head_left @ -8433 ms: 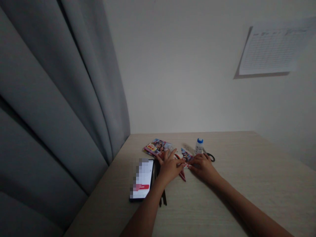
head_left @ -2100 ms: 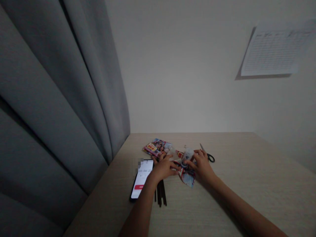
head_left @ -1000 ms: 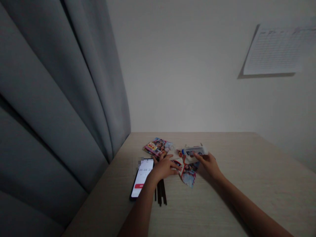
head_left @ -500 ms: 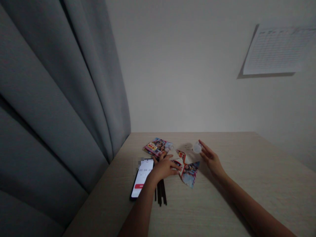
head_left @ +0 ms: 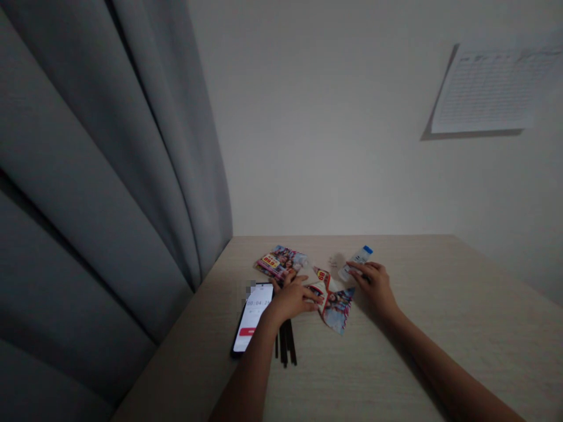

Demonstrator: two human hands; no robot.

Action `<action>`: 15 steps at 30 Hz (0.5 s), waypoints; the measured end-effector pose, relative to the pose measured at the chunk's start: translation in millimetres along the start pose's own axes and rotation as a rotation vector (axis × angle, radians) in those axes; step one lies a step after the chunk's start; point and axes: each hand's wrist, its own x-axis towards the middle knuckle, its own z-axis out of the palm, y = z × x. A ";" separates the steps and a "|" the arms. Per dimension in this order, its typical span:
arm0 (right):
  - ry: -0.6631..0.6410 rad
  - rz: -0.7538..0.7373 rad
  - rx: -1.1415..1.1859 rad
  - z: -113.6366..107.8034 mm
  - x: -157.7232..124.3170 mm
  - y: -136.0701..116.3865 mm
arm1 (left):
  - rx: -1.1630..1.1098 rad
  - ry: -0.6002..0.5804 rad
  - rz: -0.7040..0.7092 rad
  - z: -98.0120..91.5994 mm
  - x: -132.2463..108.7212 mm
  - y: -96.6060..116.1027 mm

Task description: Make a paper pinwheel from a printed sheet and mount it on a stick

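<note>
My left hand lies flat on the wooden table, fingers stretched onto the left edge of a colourful printed paper cut-out. My right hand is closed round a small white glue bottle with a blue cap, which is tilted with its cap pointing up and to the right, just behind the cut-out.
A lit phone lies left of my left wrist, with several dark sticks beside it. A colourful booklet lies behind my left hand. A grey curtain hangs at left. A printed sheet is stuck on the wall.
My right hand lifted the glue bottle off the cut-out, turned it over and now holds it tilted behind the paper. My left hand has stayed pressed on the cut-out.
</note>
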 end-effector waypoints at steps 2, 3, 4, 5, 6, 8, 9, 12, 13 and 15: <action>-0.017 -0.047 -0.109 -2.0 -1.0 -1.7 | 0.001 -0.005 0.004 -0.6 -0.5 0.6; -0.019 -0.064 -0.159 -3.2 -1.4 -3.1 | 0.002 -0.004 0.006 -0.9 -0.8 1.0; -0.017 -0.081 -0.203 -4.2 -1.8 -4.8 | 0.004 -0.001 0.007 -1.1 -1.0 1.3; -0.013 -0.098 -0.242 -5.1 -2.2 -6.5 | 0.006 0.003 0.009 -1.3 -1.2 1.7; -0.010 -0.116 -0.278 -5.8 -2.5 -8.0 | 0.009 0.006 0.010 -1.4 -1.3 2.1; -0.012 -0.154 -0.340 -6.3 -2.8 -10.3 | 0.018 0.007 0.006 -1.6 -1.5 2.8; -0.019 -0.172 -0.368 -6.1 -2.9 -10.8 | 0.023 0.007 0.002 -1.6 -1.5 3.2; -0.048 -0.202 -0.432 -4.6 -2.7 -10.1 | 0.029 0.005 -0.007 -1.4 -1.5 3.5; -0.059 -0.206 -0.447 -4.1 -2.7 -9.4 | 0.028 0.004 -0.009 -1.4 -1.4 3.4; -0.082 -0.207 -0.465 -3.7 -2.5 -8.1 | 0.022 0.003 -0.007 -1.3 -1.4 3.2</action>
